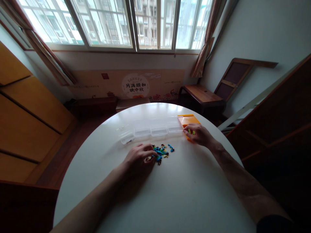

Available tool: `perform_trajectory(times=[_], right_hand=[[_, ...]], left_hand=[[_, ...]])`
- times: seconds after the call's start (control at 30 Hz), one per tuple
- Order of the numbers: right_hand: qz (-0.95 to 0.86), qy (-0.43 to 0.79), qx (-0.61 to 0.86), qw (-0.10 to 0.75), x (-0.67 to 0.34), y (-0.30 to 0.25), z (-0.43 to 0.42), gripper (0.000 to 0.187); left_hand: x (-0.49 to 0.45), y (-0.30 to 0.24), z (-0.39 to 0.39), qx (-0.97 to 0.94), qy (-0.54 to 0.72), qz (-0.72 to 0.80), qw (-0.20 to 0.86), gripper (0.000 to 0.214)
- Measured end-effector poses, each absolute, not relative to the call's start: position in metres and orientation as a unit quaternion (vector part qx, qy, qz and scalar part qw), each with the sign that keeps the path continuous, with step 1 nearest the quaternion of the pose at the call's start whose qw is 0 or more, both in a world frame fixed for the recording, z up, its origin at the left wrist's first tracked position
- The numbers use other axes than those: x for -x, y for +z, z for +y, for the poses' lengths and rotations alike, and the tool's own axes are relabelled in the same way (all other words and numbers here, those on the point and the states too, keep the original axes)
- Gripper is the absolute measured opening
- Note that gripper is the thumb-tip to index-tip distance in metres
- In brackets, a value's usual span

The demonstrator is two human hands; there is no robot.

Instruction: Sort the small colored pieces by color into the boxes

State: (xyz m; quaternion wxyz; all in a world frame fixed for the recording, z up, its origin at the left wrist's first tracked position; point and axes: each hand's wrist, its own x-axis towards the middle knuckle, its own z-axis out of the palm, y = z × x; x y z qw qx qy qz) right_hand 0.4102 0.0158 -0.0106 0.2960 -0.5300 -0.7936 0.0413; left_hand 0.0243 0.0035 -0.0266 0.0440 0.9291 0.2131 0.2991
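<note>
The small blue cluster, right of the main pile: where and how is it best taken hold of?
Probably pinch the blue cluster across its long sides, coming down from above and the right. It looks longer than wide, the white table shows to its right, and the pile sits close on its left.

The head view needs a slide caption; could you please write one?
Left hand at small colourful pieces, right hand at an orange container, on a white table.

One left hand (139,156), one right hand (199,134), four clear trays (159,132) at centre, one orange box (190,120) right of centre, one brick heap (159,152) at centre, individual count indeterminable, one table (179,197), two curtains (45,53), upper left and upper right
</note>
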Motion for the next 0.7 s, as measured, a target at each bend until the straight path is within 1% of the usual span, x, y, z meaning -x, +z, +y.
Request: perform_trajectory(times=[0.17,0.33,0.43,0.57,0.7], right_hand=[[-0.798,0.023,0.52,0.305,-0.405,-0.009,0.014,0.018],[-0.802,0.001,0.506,0.318,-0.4,-0.007,0.012,0.018],[-0.812,-0.007,0.482,0.33,-0.393,-0.006,0.009,0.017],[-0.844,0.003,0.407,0.349,-0.373,-0.005,0.003,0.015],[-0.889,0.047,0.307,0.336,-0.344,-0.003,-0.009,0.007]], left_hand=[[-0.025,-0.028,0.005,-0.931,0.298,0.208,0.039,0.016],[-0.025,-0.031,0.004,-0.932,0.291,0.212,0.043,0.01],[-0.026,-0.028,0.003,-0.931,0.292,0.215,0.046,0.012],[-0.028,-0.021,0.003,-0.924,0.313,0.212,0.053,0.011],[-0.029,-0.015,0.004,-0.915,0.334,0.219,0.055,0.01]])
